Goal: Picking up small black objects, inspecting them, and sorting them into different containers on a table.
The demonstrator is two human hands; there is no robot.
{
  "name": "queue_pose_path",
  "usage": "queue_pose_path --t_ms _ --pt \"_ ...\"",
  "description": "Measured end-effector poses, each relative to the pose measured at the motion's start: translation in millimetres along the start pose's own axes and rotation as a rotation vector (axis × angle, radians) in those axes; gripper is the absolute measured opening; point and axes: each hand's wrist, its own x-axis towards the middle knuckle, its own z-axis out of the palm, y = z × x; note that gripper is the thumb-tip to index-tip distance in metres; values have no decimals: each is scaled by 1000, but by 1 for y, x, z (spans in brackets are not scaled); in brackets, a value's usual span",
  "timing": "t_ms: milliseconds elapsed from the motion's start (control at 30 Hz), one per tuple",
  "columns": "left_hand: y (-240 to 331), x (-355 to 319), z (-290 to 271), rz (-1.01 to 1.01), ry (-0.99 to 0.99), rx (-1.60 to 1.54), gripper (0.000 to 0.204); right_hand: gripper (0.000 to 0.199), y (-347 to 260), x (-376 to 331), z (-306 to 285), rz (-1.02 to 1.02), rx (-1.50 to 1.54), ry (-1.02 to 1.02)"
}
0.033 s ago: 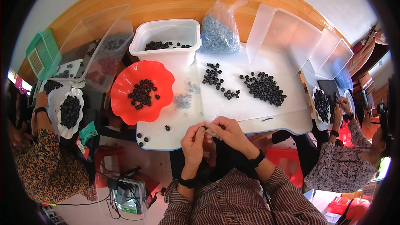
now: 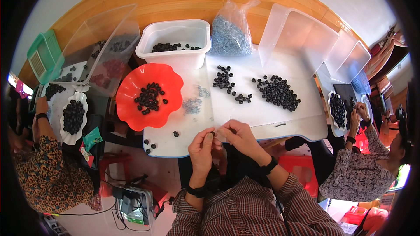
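Note:
At the near edge of the white table [image 2: 199, 142], my left hand [image 2: 202, 150] is closed, its thumb pressed against the fingers. My right hand [image 2: 242, 139] pinches close beside it, fingertips almost meeting the left ones. Whatever sits between the fingertips is too small and hidden to name. Beyond my hands lies a large pile of small black round pieces with holes [image 2: 278, 92], with a looser group [image 2: 222, 80] to its left. Small clear bluish bits [image 2: 191, 105] are scattered left of centre. A red scalloped bowl [image 2: 127, 100] holds more black pieces.
At the back stand a white tub [image 2: 173, 59] with black pieces, a clear bag of bluish bits [image 2: 230, 35] and an upright translucent bin [image 2: 302, 35]. One person [image 2: 52, 161] works at left, another [image 2: 358, 166] at right. A red stool [image 2: 302, 170] is beneath the table.
My fingertips have drawn very slightly apart, the left hand shifting a little to the left and the right a little up. The things on the table stay put.

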Motion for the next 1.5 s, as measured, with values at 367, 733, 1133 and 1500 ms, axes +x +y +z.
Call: queue_pose_path --t_ms 367,733,1133,1500 --pt "14 4 -20 -71 -38 -501 25 13 -3 36 33 -307 -760 239" --pt "12 6 -20 -109 -40 -517 25 13 -1 25 30 -290 -275 244" --pt "13 6 5 -109 -53 -410 20 11 -14 -6 10 10 438 75" --pt "10 4 13 -105 -55 -335 22 6 -9 -11 9 -62 532 40"
